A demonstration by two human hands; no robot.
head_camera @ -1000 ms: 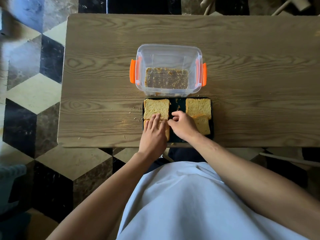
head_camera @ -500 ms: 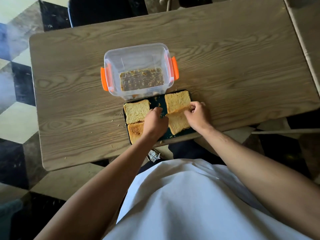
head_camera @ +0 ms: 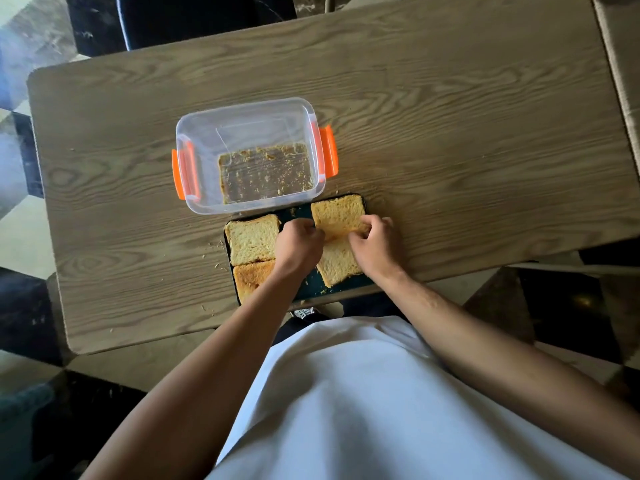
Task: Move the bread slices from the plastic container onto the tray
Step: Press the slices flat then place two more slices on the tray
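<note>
Left hand and right hand pinch the near edge of the far-right bread slice, 1 of 4 on the dark tray beside the plastic container.

Both hands' fingers pinch a bread slice.

Dim, soft daylight from upper left (edges bowed, slightly blurred)

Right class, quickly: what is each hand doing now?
Left hand: closed, pinching the far right slice.
Right hand: closed, pinching the same slice.
</note>
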